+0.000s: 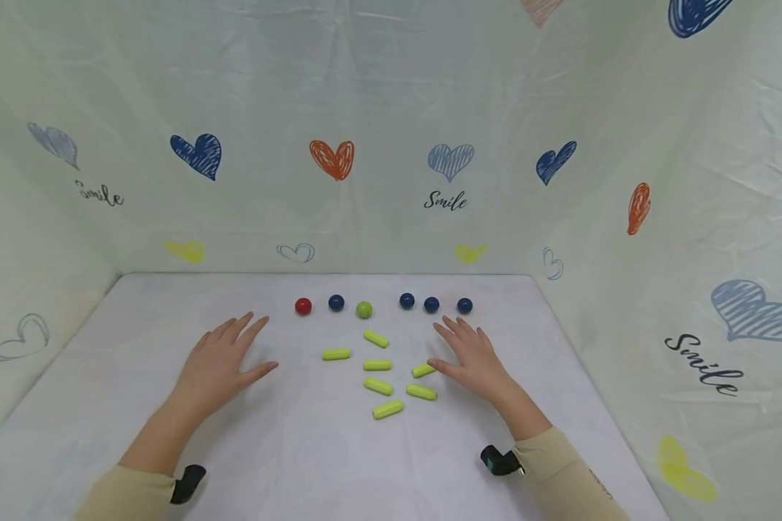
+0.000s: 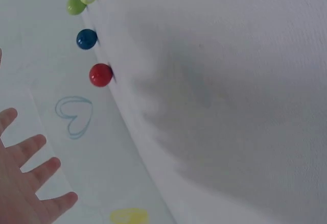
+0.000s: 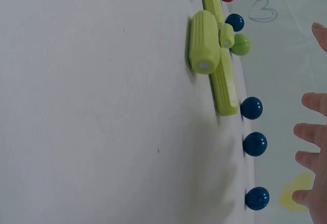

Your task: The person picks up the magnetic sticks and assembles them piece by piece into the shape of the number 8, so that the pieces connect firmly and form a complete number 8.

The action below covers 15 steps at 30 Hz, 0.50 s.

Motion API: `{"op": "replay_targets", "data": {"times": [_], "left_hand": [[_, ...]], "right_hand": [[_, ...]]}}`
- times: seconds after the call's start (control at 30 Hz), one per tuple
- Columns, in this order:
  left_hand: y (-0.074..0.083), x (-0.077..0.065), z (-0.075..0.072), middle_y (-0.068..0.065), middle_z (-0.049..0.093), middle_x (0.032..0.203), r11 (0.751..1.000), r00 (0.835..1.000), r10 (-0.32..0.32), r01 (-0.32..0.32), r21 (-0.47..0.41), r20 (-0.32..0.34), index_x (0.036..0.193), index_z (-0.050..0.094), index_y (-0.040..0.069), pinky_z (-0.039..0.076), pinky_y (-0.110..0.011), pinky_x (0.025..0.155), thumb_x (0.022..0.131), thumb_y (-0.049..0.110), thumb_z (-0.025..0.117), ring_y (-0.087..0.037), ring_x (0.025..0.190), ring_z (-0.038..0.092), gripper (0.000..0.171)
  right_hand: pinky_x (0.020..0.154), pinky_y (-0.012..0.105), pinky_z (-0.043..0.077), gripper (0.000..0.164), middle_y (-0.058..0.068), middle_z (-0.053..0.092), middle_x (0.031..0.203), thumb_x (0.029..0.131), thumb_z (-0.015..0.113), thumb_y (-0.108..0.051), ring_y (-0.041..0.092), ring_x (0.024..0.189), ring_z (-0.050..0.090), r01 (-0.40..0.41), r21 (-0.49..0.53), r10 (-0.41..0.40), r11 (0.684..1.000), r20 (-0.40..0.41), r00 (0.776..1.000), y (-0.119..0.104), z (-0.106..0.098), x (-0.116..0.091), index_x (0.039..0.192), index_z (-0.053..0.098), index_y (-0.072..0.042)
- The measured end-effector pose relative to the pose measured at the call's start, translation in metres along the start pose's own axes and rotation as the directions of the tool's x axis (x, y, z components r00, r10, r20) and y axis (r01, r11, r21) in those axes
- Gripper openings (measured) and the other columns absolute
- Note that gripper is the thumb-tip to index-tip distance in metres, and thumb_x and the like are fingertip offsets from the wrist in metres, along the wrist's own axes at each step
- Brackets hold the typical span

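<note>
My left hand (image 1: pixel 218 369) hovers over the left part of the table with fingers spread, holding nothing. On the other side my right hand (image 1: pixel 472 358) is spread too, and its thumb overlaps the end of a yellow-green stick (image 1: pixel 423 370) in the head view. Several more ridged yellow-green sticks, such as one in the middle (image 1: pixel 377 365) and one nearer me (image 1: pixel 387 409), lie between the hands. Behind them runs a loose row of balls: a red ball (image 1: pixel 303 306), a blue ball (image 1: pixel 336 303), a green ball (image 1: pixel 363 310), then three blue balls (image 1: pixel 431 305) beyond my right fingertips.
A white cloth covers the table (image 1: pixel 287 463). Pale curtains (image 1: pixel 391 87) printed with hearts and "Smile" stand close behind the table and along both sides. A black wrist camera (image 1: pixel 500 461) sits beside the right sleeve, another black one (image 1: pixel 187 484) beside the left.
</note>
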<state>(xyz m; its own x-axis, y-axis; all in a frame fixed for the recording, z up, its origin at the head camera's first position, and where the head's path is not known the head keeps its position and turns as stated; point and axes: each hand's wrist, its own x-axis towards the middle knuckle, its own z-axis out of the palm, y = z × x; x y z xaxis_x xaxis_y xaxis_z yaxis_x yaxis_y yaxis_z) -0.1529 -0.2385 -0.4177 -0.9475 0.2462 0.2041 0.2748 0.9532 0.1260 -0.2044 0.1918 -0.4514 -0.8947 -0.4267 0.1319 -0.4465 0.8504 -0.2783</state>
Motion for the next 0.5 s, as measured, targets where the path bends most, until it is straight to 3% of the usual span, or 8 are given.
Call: {"op": "replay_targets", "data": {"times": [0.23, 0.5], "left_hand": [[0.012, 0.007, 0.007, -0.026, 0.039, 0.146, 1.000, 0.999, -0.006, 0.006, -0.002, 0.041, 0.146, 0.041, 0.005, 0.030, -0.064, 0.102, 0.084, 0.044, 0.073, -0.049, 0.129, 0.037, 0.081], [0.026, 0.014, 0.019, -0.024, 0.048, 0.139, 0.998, 0.999, 0.021, -0.020, -0.060, 0.024, 0.143, 0.046, 0.005, 0.034, -0.059, 0.103, 0.086, 0.040, 0.072, -0.044, 0.126, 0.044, 0.072]], "right_hand": [[0.111, 0.061, 0.016, 0.072, 0.012, 0.035, 0.154, 0.091, 0.060, -0.052, 0.035, 0.143, 0.023, -0.013, 0.064, 0.011, 0.998, 0.027, 1.000, -0.017, 0.008, 0.010, 0.147, 0.043, -0.011], [0.113, 0.055, 0.017, 0.069, 0.010, 0.037, 0.153, 0.093, 0.059, -0.051, 0.032, 0.142, 0.026, -0.009, 0.108, 0.005, 0.994, 0.034, 0.999, -0.031, 0.015, 0.020, 0.147, 0.042, -0.012]]}}
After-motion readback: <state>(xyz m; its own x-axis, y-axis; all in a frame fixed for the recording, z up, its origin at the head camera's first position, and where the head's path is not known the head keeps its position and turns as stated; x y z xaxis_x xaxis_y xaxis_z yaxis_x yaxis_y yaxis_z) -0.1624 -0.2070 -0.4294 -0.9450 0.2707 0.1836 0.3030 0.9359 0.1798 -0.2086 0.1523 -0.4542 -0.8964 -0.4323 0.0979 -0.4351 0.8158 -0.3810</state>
